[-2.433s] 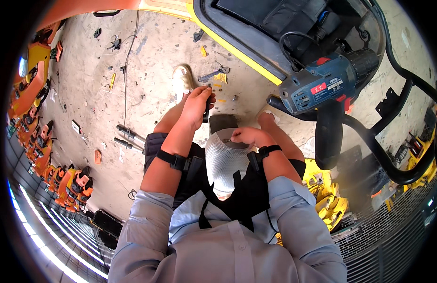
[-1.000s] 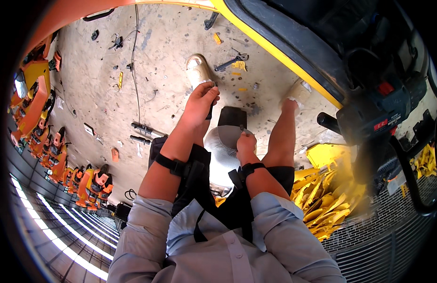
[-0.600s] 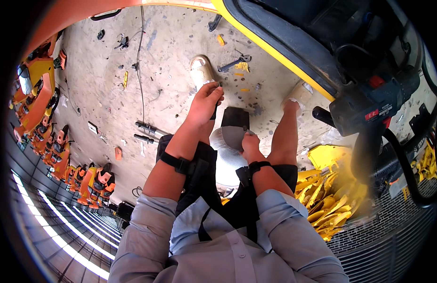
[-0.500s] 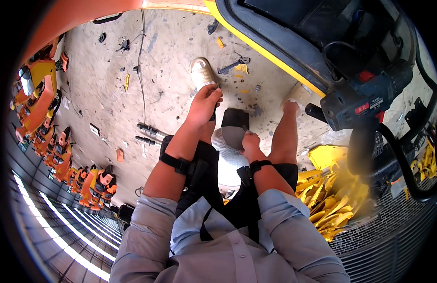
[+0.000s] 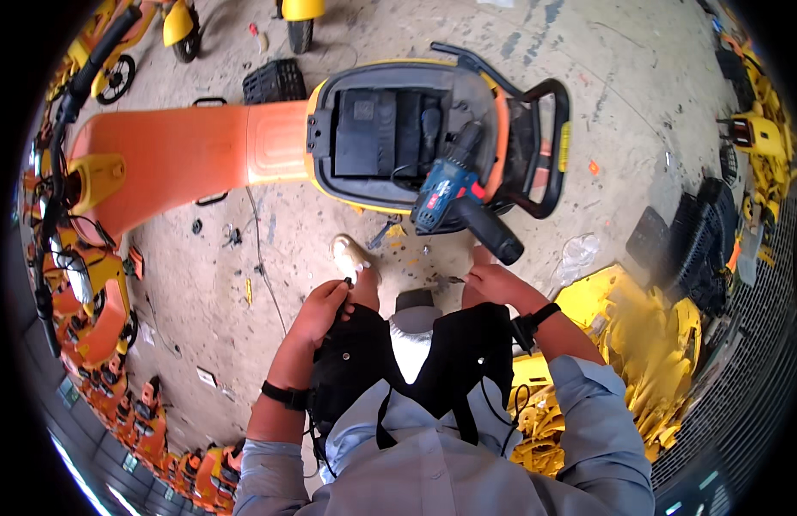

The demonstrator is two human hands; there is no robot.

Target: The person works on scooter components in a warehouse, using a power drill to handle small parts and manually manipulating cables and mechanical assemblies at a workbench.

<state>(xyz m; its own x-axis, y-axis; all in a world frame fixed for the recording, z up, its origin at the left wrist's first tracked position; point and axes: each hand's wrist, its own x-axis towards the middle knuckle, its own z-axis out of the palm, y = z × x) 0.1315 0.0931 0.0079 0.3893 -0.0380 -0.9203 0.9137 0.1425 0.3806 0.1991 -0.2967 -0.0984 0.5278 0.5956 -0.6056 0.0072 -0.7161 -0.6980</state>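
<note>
My left hand (image 5: 321, 311) is closed around a slim black object (image 5: 343, 301) over my left thigh; its kind is mostly hidden by the fingers. My right hand (image 5: 495, 285) pinches a small, thin metal piece (image 5: 456, 279), too small to name, above my right knee. Ahead of me stands an orange and yellow scooter (image 5: 196, 150), its seat compartment (image 5: 364, 129) uncovered and showing a black box-shaped part inside. A blue and black cordless drill (image 5: 446, 193) lies on the compartment's near right edge, its black battery end (image 5: 499, 236) jutting toward me.
Yellow plastic panels (image 5: 656, 344) are heaped at my right, near a black crate (image 5: 704, 241). Pliers-like tool (image 5: 381, 232), a cable (image 5: 263, 249) and small scraps lie on the concrete floor. More orange scooters (image 5: 98, 335) line the left. A black crate (image 5: 274, 82) stands beyond the scooter.
The view has lifted, so the whole scooter now shows. My hands have moved apart: the right went outward to the right, with a thin metal piece now visible in its fingers.
</note>
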